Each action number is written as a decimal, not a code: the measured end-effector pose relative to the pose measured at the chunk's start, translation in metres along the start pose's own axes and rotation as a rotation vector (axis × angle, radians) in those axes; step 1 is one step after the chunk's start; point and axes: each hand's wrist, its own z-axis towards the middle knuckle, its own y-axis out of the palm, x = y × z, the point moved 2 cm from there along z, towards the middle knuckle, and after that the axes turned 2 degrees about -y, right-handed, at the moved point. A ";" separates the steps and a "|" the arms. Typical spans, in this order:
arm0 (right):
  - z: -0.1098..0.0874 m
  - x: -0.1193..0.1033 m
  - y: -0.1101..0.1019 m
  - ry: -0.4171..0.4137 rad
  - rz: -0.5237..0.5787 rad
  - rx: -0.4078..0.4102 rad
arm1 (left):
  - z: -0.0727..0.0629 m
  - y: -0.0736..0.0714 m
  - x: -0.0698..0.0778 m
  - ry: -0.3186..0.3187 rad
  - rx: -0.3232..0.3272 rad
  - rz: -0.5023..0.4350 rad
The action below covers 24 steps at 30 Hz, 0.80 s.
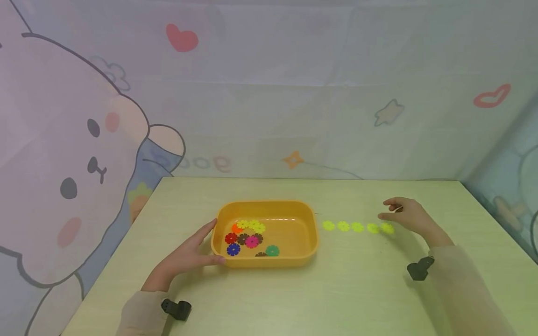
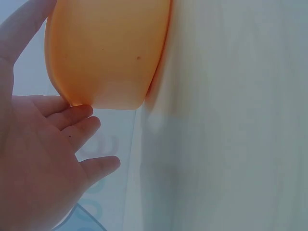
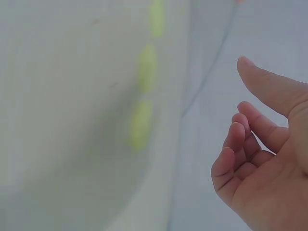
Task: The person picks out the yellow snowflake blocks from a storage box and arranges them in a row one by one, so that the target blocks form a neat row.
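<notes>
A yellow plastic basin (image 1: 269,262) stands on the table with several flower-shaped plastic discs inside. My left hand (image 1: 189,254) holds its left end, thumb at the front rim and fingers along the left side. In the left wrist view the fingers (image 2: 79,115) touch the corner of the orange-looking basin (image 2: 108,57). To the basin's right, several yellow-green flower discs (image 1: 357,227) lie in a row. My right hand (image 1: 409,217) hovers by the right end of that row, fingers loosely bent, holding nothing. The right wrist view shows blurred yellow discs (image 3: 141,125) beside the hand (image 3: 264,154).
In the basin lie a blue disc (image 1: 233,249), a red disc (image 1: 230,238), a pink disc (image 1: 251,241), a green disc (image 1: 272,250) and others. The pale table (image 1: 336,298) meets a printed cloth backdrop (image 1: 269,116) at its far edge.
</notes>
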 end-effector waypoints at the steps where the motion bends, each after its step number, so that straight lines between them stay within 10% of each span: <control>1: 0.001 -0.008 -0.002 -0.017 -0.001 0.007 | 0.000 0.000 0.000 -0.005 0.000 0.001; 12: 0.023 -0.098 -0.002 -0.139 0.044 0.006 | 0.002 -0.001 0.000 -0.012 0.000 -0.002; 24: 0.042 -0.172 0.048 -0.316 0.104 -0.059 | 0.002 0.001 -0.003 0.009 0.004 -0.012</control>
